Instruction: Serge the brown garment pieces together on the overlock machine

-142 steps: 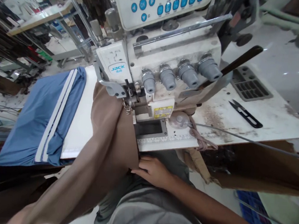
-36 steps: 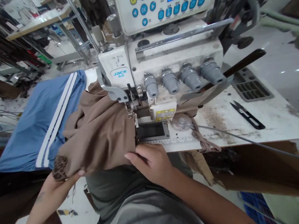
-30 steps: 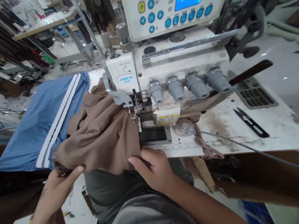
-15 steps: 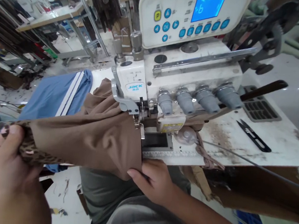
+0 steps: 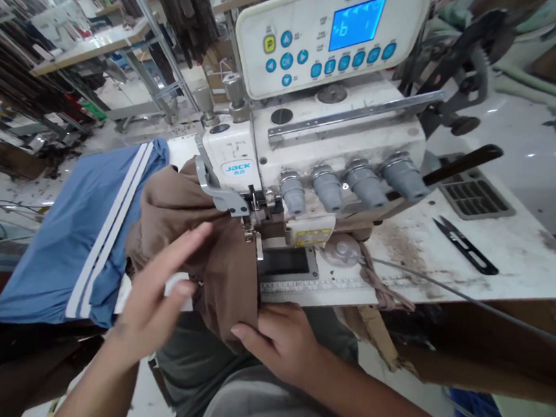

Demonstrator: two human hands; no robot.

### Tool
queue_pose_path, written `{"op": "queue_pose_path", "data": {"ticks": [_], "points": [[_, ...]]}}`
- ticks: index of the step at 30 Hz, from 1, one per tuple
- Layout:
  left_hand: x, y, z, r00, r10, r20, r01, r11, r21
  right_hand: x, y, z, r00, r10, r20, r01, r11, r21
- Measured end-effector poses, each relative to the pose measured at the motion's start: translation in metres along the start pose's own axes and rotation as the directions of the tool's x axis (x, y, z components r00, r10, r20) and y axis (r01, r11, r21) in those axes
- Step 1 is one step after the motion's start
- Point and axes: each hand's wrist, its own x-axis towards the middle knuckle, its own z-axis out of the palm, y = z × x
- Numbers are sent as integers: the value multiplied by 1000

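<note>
A brown piece of fabric [image 5: 234,269] lies bunched at the left of a white sewing machine [image 5: 314,134], its right edge running under the presser foot [image 5: 259,246]. My right hand [image 5: 286,342] pinches that edge in front of the foot, thumb on top and fingers beneath. My left hand [image 5: 158,295] is over the fabric's left part, fingers stretched out and thumb apart, slightly blurred. It grips nothing; whether the fingertips touch the cloth I cannot tell. Below my right hand the fabric's lower end hangs over the table edge toward my lap.
Blue fabric with white stripes [image 5: 76,230] lies at the left. Black thread snips [image 5: 467,246] and a grey compartment tray [image 5: 476,196] are on the right of the table. A grey cord [image 5: 446,291] crosses the front edge. A cardboard box [image 5: 465,348] stands below.
My left hand has let go of the leopard-print end and moved right over the cloth, fingers extended. The stretched fabric has slackened and bunched. My right hand keeps its pinch.
</note>
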Motion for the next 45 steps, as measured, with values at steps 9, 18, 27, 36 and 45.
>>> {"op": "queue_pose_path", "data": {"ticks": [9, 18, 27, 36, 45], "points": [[74, -22, 11, 982, -165, 91, 157, 984, 88, 1, 1, -3, 997, 77, -32, -76, 997, 22], [92, -29, 16, 923, 64, -379, -11, 990, 140, 30, 6, -6, 959, 283, 32, -276, 900, 337], [12, 21, 34, 984, 134, -117, -124, 988, 93, 20, 7, -3, 962, 273, -18, -245, 890, 385], [8, 13, 34, 964, 232, -126, -215, 967, 134, 18, 15, 18, 818, 570, 71, -420, 508, 752], [20, 28, 32, 970, 143, -199, -117, 984, 136, 23, 14, 6, 888, 428, 170, -419, 598, 683]]}}
